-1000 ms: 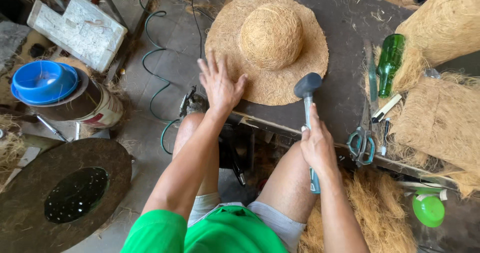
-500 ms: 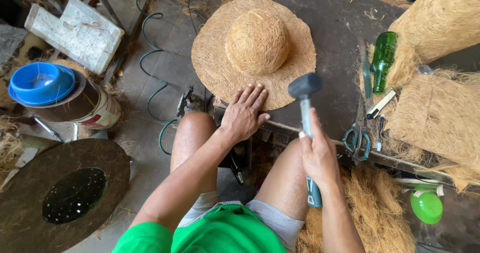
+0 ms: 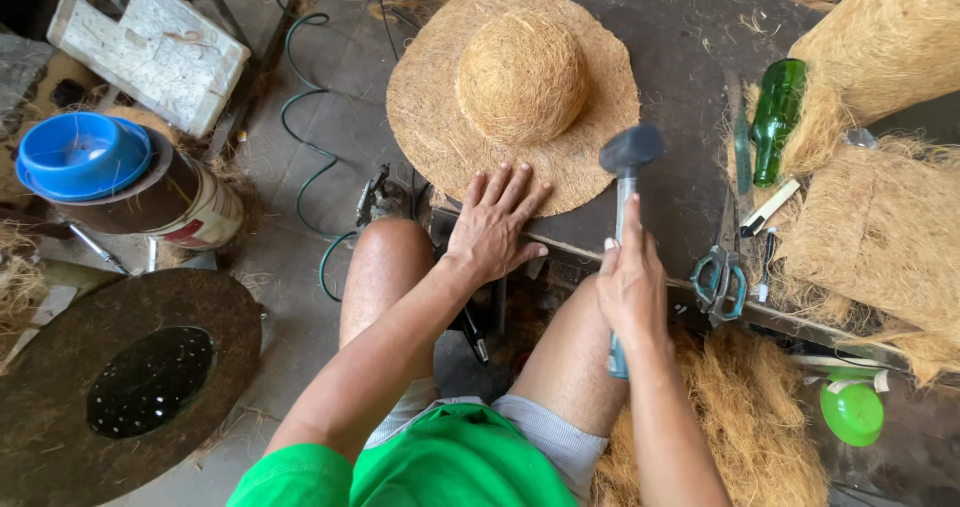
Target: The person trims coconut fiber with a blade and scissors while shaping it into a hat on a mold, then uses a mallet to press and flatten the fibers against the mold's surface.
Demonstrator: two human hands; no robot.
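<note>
A wide-brimmed hat of tan fibre (image 3: 515, 92) lies crown up on a dark worktable (image 3: 680, 27). My left hand (image 3: 495, 227) rests flat on the near rim of the brim, fingers spread. My right hand (image 3: 628, 282) grips the handle of a hammer (image 3: 628, 157), held upright with its dark head just to the right of the brim and above the table.
Scissors (image 3: 722, 277), a green bottle (image 3: 776, 117) and fibre mats (image 3: 880, 227) lie at the table's right. On the floor to the left stand a can with a blue bowl (image 3: 80, 155), a round dark disc (image 3: 120, 377) and a green hose (image 3: 310, 147). A small green lid (image 3: 852, 412) lies low right.
My left hand slid back from the brim's top toward its near edge. The hammer stayed upright in my right hand, and the view drifted a little.
</note>
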